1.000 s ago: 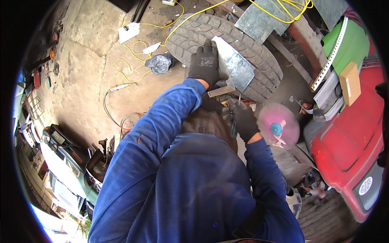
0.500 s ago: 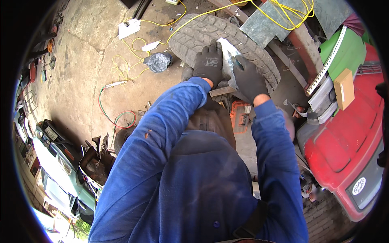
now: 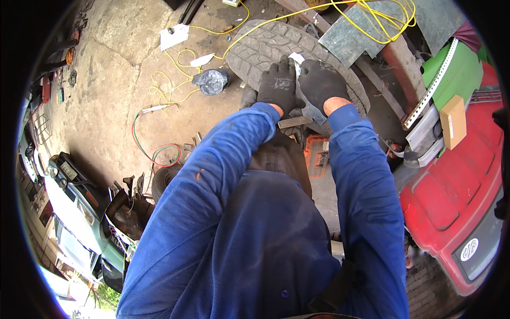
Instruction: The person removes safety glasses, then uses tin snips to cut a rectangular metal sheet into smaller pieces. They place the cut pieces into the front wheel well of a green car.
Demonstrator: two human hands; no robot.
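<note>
both gloved hands on a metal sheet over the tire

looking down from the head cam, i've got my left hand (image 3: 279, 85) and right hand (image 3: 320, 82) side by side, both in dark gloves, pressed flat with fingers spread on a small grey metal sheet (image 3: 305, 106) that leans against the worn tire (image 3: 255, 50) lying on the concrete floor (image 3: 117, 80). neither hand is curled shut around it as far as i can see, they're open and resting on its face, and the sheet mostly hides under them. a yellow cable (image 3: 372, 21) loops over the tire and a bigger grey panel (image 3: 350, 40) behind it. a crumpled grey bag (image 3: 211, 81) sits just left of the tire, an orange tool (image 3: 317, 155) lies below my hands, and a red machine (image 3: 457, 196) is off to my right.
</note>
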